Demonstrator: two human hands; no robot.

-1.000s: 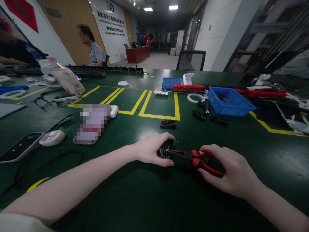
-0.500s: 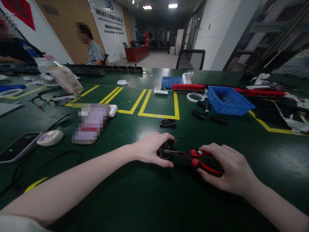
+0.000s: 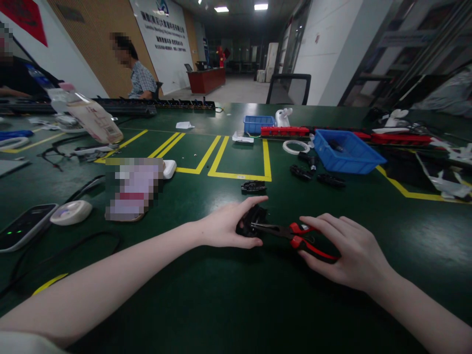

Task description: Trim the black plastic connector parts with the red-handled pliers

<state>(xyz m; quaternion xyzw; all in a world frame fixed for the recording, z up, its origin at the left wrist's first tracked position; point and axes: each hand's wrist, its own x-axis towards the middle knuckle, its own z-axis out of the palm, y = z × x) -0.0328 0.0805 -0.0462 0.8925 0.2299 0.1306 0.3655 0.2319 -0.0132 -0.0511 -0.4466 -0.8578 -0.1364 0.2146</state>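
Observation:
My left hand (image 3: 224, 223) holds a small black plastic part (image 3: 250, 221) just above the green table, thumb on the near side and index finger stretched along the far side. In my right hand (image 3: 346, 250) is a pair of needle-nose pliers (image 3: 277, 230) with red and black handles. Their jaws point left, and the tips reach into or against the black part; whether they grip anything there I cannot tell. Beyond my left hand lies a similar black part (image 3: 253, 187). Two more black pieces (image 3: 301, 172) rest near the blue bin.
A blue bin (image 3: 348, 156) with dark items stands at the right, near a white ring (image 3: 296, 146) and red strips (image 3: 284, 131). A phone (image 3: 132, 191), a white tape roll (image 3: 72, 212) and a tilted bottle (image 3: 94, 118) are at the left. A person sits across the table.
My left index finger has straightened and lifted off the front of the black part, uncovering more of it. The pliers stay at the part. The view has shifted slightly.

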